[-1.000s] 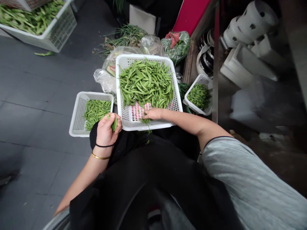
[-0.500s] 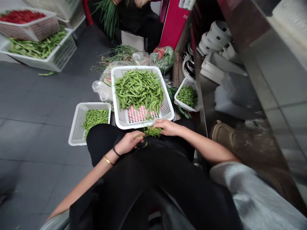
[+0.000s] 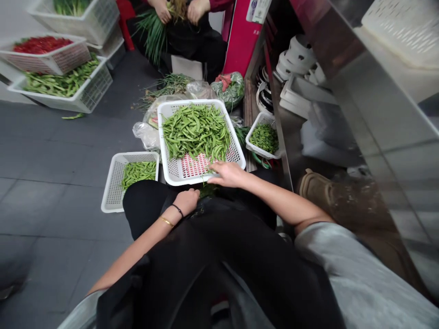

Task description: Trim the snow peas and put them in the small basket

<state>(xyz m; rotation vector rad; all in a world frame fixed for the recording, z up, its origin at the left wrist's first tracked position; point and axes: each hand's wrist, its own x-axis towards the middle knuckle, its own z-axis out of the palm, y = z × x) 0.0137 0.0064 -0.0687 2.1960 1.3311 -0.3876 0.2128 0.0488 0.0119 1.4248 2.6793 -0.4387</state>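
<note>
Up from my lap, my right hand (image 3: 229, 174) now lies with fingers spread at the near rim of the white basket (image 3: 174, 170), beside its heaped pea pods (image 3: 195, 130). My left hand (image 3: 187, 201) sits curled on my lap, and I cannot tell its grip. Light, crisp pods: I'd pinch one by its stem end.

Restaurant back kitchen, floor baskets of pea pods (image 3: 195, 130), chillies (image 3: 39, 45), stacked dishes (image 3: 297, 57)

A large white perforated plastic basket (image 3: 174, 168) holding green pea pods (image 3: 194, 130) sits before the person's knees. A smaller white plastic basket (image 3: 112, 189) lies to its left, another small white mesh basket (image 3: 262, 154) to its right, and clear plastic bags (image 3: 144, 132) behind it. The right hand (image 3: 228, 174) rests on its near rim.
</note>
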